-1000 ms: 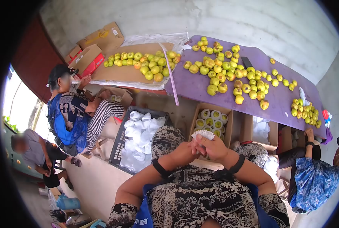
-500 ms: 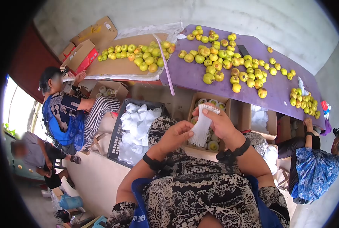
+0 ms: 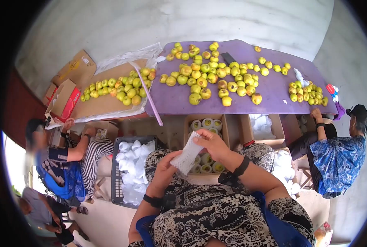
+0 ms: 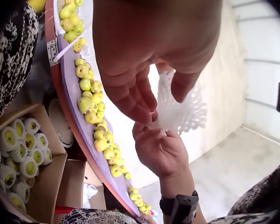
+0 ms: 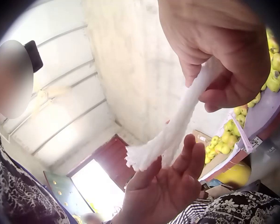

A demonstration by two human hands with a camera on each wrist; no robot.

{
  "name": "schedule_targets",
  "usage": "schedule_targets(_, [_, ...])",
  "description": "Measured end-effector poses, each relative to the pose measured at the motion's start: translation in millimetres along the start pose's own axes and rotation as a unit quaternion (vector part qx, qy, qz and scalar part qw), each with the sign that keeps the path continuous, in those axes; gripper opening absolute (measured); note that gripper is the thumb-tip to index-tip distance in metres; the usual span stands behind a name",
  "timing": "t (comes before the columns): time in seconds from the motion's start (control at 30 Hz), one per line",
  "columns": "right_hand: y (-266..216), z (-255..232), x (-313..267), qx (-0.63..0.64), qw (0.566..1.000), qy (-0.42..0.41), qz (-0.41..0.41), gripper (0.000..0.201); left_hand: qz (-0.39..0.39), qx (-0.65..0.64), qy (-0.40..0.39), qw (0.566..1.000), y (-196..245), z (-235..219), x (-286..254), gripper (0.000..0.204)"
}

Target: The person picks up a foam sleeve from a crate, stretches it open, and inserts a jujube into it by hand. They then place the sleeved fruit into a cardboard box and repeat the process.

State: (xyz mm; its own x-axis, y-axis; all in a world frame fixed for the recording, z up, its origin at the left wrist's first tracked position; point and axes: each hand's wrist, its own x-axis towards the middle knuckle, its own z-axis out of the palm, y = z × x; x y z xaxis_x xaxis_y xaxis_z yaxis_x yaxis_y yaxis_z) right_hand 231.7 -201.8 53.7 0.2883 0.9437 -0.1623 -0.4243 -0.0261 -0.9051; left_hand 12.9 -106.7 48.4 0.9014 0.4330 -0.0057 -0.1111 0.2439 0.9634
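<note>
A white foam net sleeve (image 3: 186, 155) is stretched between the two hands over the lap, slanting up to the right. My right hand (image 3: 213, 145) pinches its upper end between thumb and fingers; in the right wrist view, the right hand (image 5: 219, 51) grips the net (image 5: 172, 126) from above. The left hand (image 3: 163, 171) holds the lower end, its thumb against the net. In the left wrist view the left hand (image 4: 154, 51) is close to the lens, the right hand (image 4: 161, 151) beyond it, with the net (image 4: 182, 105) fanned out between. No apple shows in the net.
Behind the hands stands a carton of net-wrapped apples (image 3: 206, 168). A black crate (image 3: 116, 181) of white nets is at the left. Loose apples (image 3: 195, 99) lie on the purple table (image 3: 171, 96). People sit at both sides, one in a blue patterned shirt (image 3: 340, 158).
The net, first bunched in both hands, was drawn out long and is now tilted, moved left and lower between them. The head view has shifted, so the table appears further left.
</note>
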Motion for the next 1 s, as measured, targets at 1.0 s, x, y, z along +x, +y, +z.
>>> schedule_targets(1.0, [-61.9,-117.7,91.2,-0.148,0.989,0.0,0.024,0.026,-0.005,-0.074,0.239,0.968,-65.1,-101.3,8.1,0.032])
